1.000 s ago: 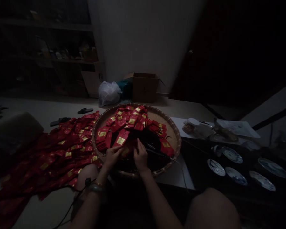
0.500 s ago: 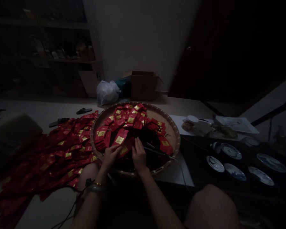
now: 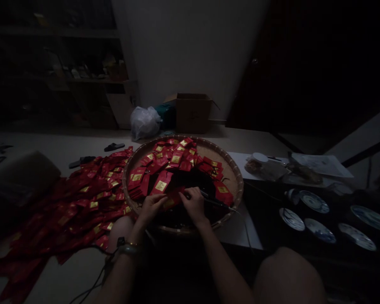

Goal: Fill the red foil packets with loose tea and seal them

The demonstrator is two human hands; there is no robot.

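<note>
Bending over a round woven tray (image 3: 232, 185), the person holds one red packet (image 3: 174, 197) between the left hand (image 3: 152, 207) and the right hand (image 3: 194, 204), above the dark middle of the tray. Both grips are closed on this packet: the left fingers pinch its lower end, and the right fingers press on its upper end. Just beside the right hand lies a black pen-like tool (image 3: 215, 200) with a thin cord, and I cannot tell if the fingers hold it too. Many more red packets (image 3: 174, 160) with gold labels cover the far half of the tray. A big heap of the same packets (image 3: 79, 207) spreads on the pale surface (image 3: 66, 145) to the left of the tray. On the right side are blue and white plates (image 3: 313, 201), and against the far wall stand a cardboard box (image 3: 190, 114) and a white plastic bag (image 3: 144, 123).
</note>
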